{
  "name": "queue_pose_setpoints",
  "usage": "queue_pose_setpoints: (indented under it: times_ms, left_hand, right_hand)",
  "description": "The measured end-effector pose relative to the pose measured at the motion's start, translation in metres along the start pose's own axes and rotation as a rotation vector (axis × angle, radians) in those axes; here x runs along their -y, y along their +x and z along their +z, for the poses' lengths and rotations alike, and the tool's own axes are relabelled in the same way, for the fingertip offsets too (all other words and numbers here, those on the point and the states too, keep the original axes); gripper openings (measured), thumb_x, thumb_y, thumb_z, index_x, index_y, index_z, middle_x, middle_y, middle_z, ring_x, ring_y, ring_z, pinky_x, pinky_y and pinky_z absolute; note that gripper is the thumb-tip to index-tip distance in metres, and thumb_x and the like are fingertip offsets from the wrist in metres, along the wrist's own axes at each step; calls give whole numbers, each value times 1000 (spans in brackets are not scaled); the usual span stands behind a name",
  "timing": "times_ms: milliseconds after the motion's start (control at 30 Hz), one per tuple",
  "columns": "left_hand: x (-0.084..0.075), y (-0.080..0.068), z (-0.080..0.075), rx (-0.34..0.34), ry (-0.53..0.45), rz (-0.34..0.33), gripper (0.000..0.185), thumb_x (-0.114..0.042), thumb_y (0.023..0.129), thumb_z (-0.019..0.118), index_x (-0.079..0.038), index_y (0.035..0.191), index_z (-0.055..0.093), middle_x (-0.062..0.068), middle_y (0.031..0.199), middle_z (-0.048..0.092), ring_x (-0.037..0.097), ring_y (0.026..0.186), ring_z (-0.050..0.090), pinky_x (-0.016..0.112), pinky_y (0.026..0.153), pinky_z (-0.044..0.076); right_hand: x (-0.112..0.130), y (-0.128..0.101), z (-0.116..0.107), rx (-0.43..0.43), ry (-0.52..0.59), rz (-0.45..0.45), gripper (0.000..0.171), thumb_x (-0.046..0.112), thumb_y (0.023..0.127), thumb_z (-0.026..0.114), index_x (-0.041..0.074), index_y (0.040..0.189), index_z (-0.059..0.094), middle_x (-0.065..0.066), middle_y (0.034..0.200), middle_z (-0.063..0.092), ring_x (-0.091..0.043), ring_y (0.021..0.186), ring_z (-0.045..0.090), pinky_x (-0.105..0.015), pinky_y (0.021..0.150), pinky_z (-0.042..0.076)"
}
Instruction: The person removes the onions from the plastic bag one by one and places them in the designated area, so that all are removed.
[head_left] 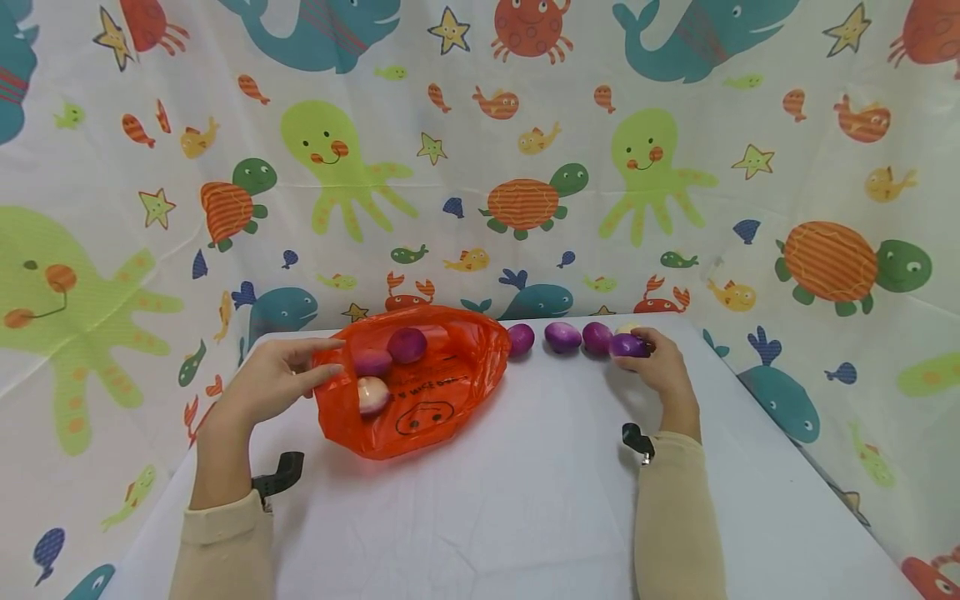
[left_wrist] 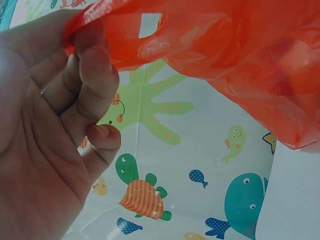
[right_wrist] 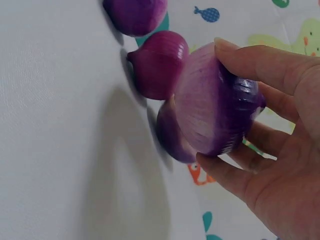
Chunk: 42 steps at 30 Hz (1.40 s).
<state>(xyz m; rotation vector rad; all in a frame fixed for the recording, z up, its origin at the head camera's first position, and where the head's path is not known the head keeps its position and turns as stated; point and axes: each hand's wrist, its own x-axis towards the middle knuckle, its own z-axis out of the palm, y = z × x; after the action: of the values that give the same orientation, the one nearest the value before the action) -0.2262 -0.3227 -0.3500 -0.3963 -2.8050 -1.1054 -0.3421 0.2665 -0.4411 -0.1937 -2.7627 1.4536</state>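
My left hand [head_left: 273,379] pinches the left rim of a red plastic bag [head_left: 442,429], which lies with its mouth toward me. Inside the bag are two purple onions [head_left: 407,345] and a paler onion [head_left: 372,395]. In the left wrist view, the thumb and fingers hold the bag's edge [left_wrist: 125,47]. At the right, my right hand [head_left: 662,364] grips a purple onion [right_wrist: 215,105] between thumb and fingertips, raised off the table. Just behind it, a pale-and-purple onion [right_wrist: 175,132] is partly hidden by the held one.
Along the table's back edge stand more purple onions [head_left: 562,337], in a row between the bag and my right hand. The white table [head_left: 480,517] stretches toward me. Behind it hangs a curtain [head_left: 450,150] printed with sea animals.
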Motion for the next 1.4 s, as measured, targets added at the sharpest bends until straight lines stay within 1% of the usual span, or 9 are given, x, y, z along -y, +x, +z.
queue_pose_setpoints:
  times_ms: [133,333,533,667,800,1000,1200,1400]
  left_hand:
    - [1,0,0,0,-7,3,51,-40,97,74,-13,140,67,7,83,67,24,78,66,35,68,59]
    - [2,1,1,3,-14,5,52,-41,97,74,-15,140,67,7,81,67,23,77,66,32,68,59]
    - [3,1,1,1,-18,10,51,-42,96,74,-15,140,67,7,85,69,23,78,66,33,68,59]
    - [3,1,1,2,-20,7,51,-42,97,74,-15,140,67,8,88,70,23,78,67,33,68,59]
    - [2,0,1,6,-21,2,52,-42,97,74,-15,140,67,7,91,71,24,79,67,32,69,60]
    - [1,0,1,3,-12,7,51,-40,97,74,-14,140,67,7,82,69,24,77,67,31,67,59]
    - [1,0,1,0,-6,7,52,-42,97,74,-14,140,67,6,82,68,24,78,67,31,67,59]
    - [1,0,0,0,-7,3,52,-42,96,74,-14,140,67,7,77,65,24,77,66,31,67,58]
  right_hand:
    - [-3,-3,-4,2,18,34,84,22,91,82,14,161,35,-22,165,34,-48,151,30,-68,120,30]
    - [-5,-5,-8,4,-4,84,89,22,92,81,11,163,29,-24,166,30,-50,151,28,-68,120,30]
    - [-11,-2,-11,5,-27,104,86,20,92,80,5,161,31,-28,164,32,-50,149,31,-67,121,29]
    - [-15,0,-10,13,-36,132,86,20,91,80,4,161,31,-29,163,32,-50,149,31,-67,121,28]
    - [-18,1,-10,8,-42,137,85,17,91,79,3,160,31,-30,163,32,-51,149,31,-67,122,27]
    - [-20,0,-10,5,-54,139,84,14,92,78,1,160,31,-30,163,31,-50,151,29,-66,123,24]
    - [-21,1,-10,0,-37,152,85,14,93,77,3,162,29,-29,165,28,-51,152,26,-68,123,23]
    - [-22,0,-9,4,-23,156,87,15,93,76,8,164,27,-28,168,23,-52,154,21,-70,122,20]
